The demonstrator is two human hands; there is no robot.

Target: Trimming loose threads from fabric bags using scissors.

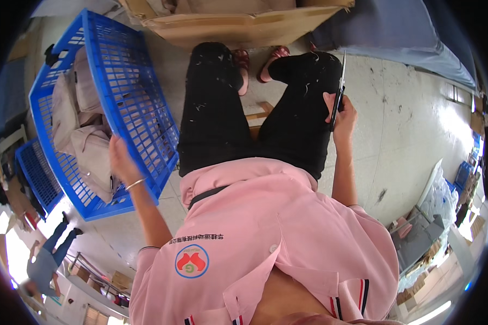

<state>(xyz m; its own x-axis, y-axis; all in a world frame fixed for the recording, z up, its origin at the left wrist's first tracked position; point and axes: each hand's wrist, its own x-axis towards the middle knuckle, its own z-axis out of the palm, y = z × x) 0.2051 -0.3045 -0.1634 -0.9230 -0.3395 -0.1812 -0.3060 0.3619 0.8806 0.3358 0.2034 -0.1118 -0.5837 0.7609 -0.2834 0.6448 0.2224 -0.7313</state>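
Note:
My left hand [126, 161], smeared by motion, is at the near rim of a large blue plastic basket [100, 81]. Its fingers are too blurred to show whether they grip anything. Inside the basket lie several beige-grey cloth pieces [90, 147], folded and heaped; their exact kind is unclear. My right hand [344, 120] is closed around black-handled scissors [337, 103], seen edge-on beside my right knee. The thin blade points away from me.
An open cardboard box [244, 30] stands in front of my feet, with beige material inside. Blue-grey fabric [387, 32] covers something at the far right. A second blue basket [39, 173] sits at the left. Another person [51, 262] stands farther off at the lower left.

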